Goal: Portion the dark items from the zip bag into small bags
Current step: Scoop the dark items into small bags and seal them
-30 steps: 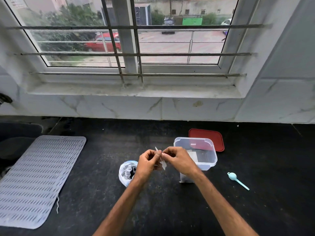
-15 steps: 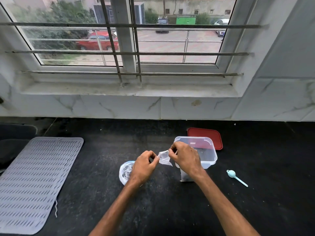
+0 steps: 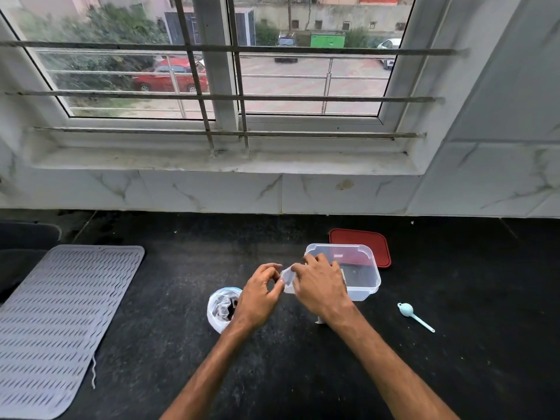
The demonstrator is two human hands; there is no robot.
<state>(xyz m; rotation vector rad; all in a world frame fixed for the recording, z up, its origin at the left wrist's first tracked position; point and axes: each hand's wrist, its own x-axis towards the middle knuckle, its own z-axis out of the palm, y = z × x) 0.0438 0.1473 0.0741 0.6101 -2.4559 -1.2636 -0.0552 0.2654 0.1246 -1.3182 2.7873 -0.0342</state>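
A small clear bag [image 3: 287,277] is pinched between my left hand [image 3: 260,294] and my right hand [image 3: 321,286], held just above the black counter. Both hands grip its top edge with fingertips. The open zip bag [image 3: 220,307] with dark items inside stands on the counter under my left wrist. A white corner of more small bags [image 3: 320,321] peeks out beneath my right wrist.
A clear plastic container [image 3: 360,269] stands right behind my right hand, its red lid [image 3: 368,242] lying behind it. A pale blue scoop [image 3: 413,315] lies to the right. A grey ribbed mat [image 3: 57,322] covers the counter's left side. A tiled wall and barred window rise behind.
My hands have drawn slightly apart and shifted toward the container, spreading the small bag between them. The camera view has tilted a little.
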